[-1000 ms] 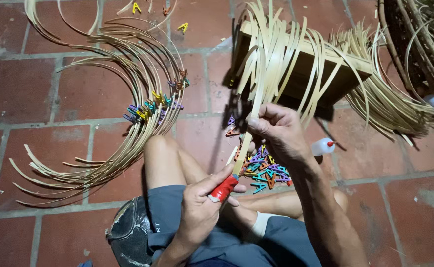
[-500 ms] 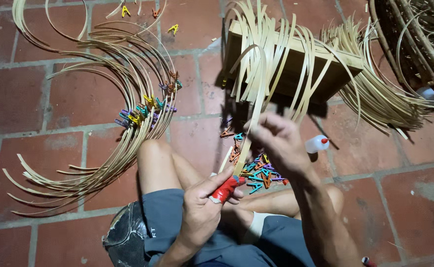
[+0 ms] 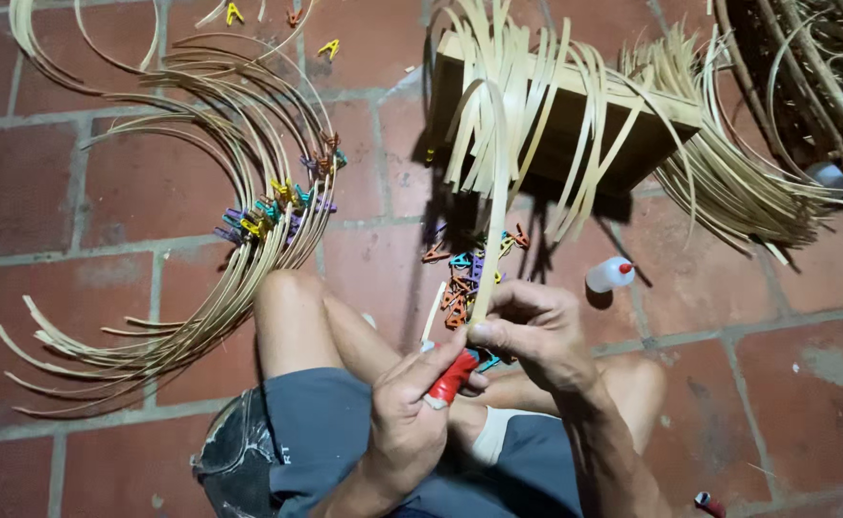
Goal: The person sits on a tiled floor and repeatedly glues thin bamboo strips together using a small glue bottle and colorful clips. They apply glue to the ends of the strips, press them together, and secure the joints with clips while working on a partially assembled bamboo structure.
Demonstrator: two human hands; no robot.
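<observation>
- Right now, the right hand pinches a long thin bamboo strip between thumb and fingers, closed tight on its near end.
- That strip stands almost straight up from the hand and reaches far toward the wooden box.
- Just beside it, the left hand is wrapped shut around a red-handled tool, with the tool's tip touching the strip's near end.
- To do this well, I think the strip should be held still and the tool moved slowly, away from the fingers.
- Both hands sit above the person's bare knees and grey shorts.
- A pile of small coloured clips lies on the floor just past the hands.
- A small white bottle with a red cap lies to the right of the clips.
- Many pale, flat, bendy strips hang over the box.
- On the left, a big curved bundle of strips lies on the floor, with more clips pinned on it.
- Under everything is a red brick floor, rough and dusty.
- A dark woven basket sits far right.
</observation>
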